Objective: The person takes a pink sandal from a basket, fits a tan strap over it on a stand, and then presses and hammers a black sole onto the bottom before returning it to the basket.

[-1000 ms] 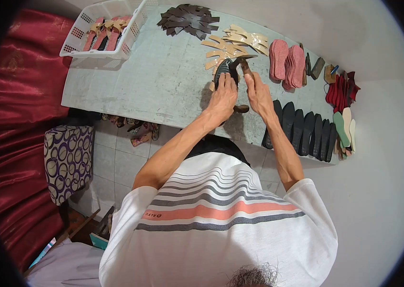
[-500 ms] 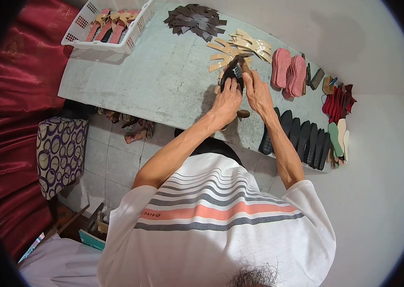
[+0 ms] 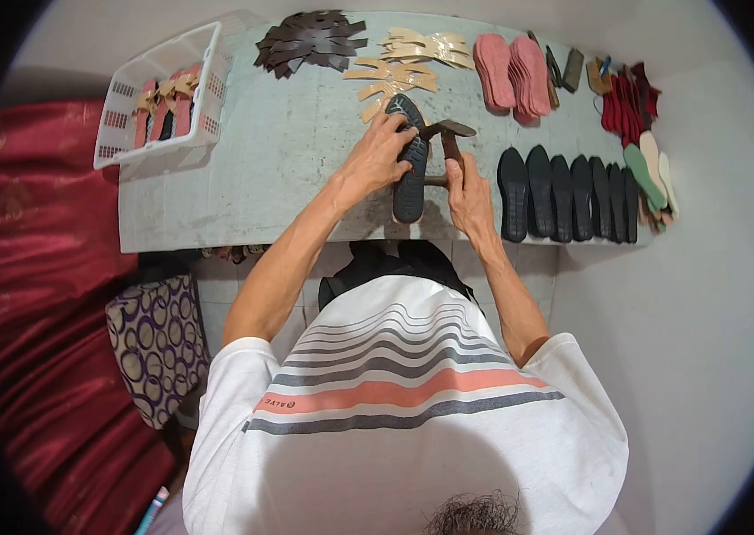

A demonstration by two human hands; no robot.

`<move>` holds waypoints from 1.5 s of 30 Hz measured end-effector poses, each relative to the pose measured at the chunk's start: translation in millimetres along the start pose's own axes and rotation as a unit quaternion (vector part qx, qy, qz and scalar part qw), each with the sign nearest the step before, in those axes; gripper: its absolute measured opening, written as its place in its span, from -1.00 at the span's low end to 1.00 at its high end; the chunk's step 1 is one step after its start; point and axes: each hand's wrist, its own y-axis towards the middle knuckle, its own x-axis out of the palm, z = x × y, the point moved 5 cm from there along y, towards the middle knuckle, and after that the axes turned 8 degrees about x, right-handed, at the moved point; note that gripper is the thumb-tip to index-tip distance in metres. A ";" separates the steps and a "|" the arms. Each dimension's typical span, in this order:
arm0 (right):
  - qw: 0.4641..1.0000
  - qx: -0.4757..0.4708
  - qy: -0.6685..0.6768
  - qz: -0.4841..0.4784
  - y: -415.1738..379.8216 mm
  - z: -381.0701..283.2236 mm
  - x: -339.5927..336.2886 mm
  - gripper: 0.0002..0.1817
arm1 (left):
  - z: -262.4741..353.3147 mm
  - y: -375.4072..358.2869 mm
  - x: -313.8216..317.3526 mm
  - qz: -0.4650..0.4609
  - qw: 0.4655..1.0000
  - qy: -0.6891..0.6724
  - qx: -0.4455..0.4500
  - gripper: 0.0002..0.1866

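My left hand grips a sandal by its side, the black treaded sole facing up and the toe pointing away from me. My right hand is wrapped round the handle of a hammer. The hammer's head is just right of the sole, near my left fingertips. Between the sandal and my right hand, a short brown bar juts out from under the sole. Beyond the toe lie cut beige strap pieces.
Black soles stand in a row at right. Pink insoles and dark strap pieces lie at the back of the table. A white basket at left holds sandals. Red pieces lie far right, and a patterned stool stands below.
The sandal has turned so its whole sole faces up, lengthwise toward me. My left hand has shifted to its left side, and the hammer has moved slightly down with my right hand.
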 end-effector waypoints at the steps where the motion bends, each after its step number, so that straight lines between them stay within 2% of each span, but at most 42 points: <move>1: 1.000 0.010 0.016 -0.008 -7.9 2.5 2.2 -0.58 | -2.3 2.0 -0.8 -0.013 1.000 0.011 0.004 -0.29; 5: 0.999 -0.002 0.033 0.034 -39.9 16.0 16.4 -0.60 | -14.8 17.4 -7.7 -0.044 0.998 0.004 0.033 -0.34; 6: 0.999 0.003 0.037 0.037 -48.9 19.4 21.9 -0.60 | -10.6 21.0 -13.6 -0.001 0.998 -0.005 0.067 -0.46; 7: 0.997 0.003 0.043 0.057 -57.7 22.7 26.0 -0.60 | -10.0 25.5 -15.6 -0.006 0.998 -0.005 0.069 -0.46; 9: 0.996 0.002 0.053 0.077 -71.2 29.5 34.2 -0.61 | -14.4 36.8 -15.6 -0.064 0.996 -0.035 0.055 -0.46; 10: 0.995 0.025 0.055 0.079 -78.7 35.4 39.5 -0.60 | -12.7 43.0 -18.0 -0.055 0.993 -0.011 0.101 -0.49; 11: 0.994 0.049 0.059 0.082 -85.3 40.9 45.1 -0.58 | -15.3 48.4 -18.8 -0.061 0.993 -0.009 0.103 -0.49; 13: 0.991 0.051 0.081 0.098 -96.8 47.0 53.1 -0.57 | -20.5 58.1 -13.1 -0.143 0.985 -0.025 0.088 -0.49; 21: 0.981 0.038 0.095 0.164 -131.7 75.9 75.4 -0.53 | -23.6 71.8 -8.3 -0.202 0.973 0.015 0.107 -0.42; 30: 0.988 0.014 0.050 0.145 -157.7 91.0 92.4 -0.63 | -28.1 80.2 -4.8 -0.220 0.967 0.014 0.130 -0.39; 32: 0.984 -0.029 0.060 0.164 -159.1 79.9 90.4 -0.63 | -30.6 82.2 -2.9 -0.217 0.966 0.017 0.138 -0.39; 38: 0.990 -0.054 0.012 0.128 -151.2 75.8 101.2 -0.61 | -29.9 86.2 -1.6 -0.229 0.964 0.009 0.138 -0.39; 40: 0.990 -0.058 0.012 0.128 -144.4 71.1 103.6 -0.59 | -27.8 86.4 -2.3 -0.262 0.957 -0.012 0.124 -0.42; 45: 0.988 -0.066 -0.005 0.139 -117.3 48.8 99.8 -0.57 | -30.1 87.7 1.2 -0.252 0.959 -0.005 0.127 -0.41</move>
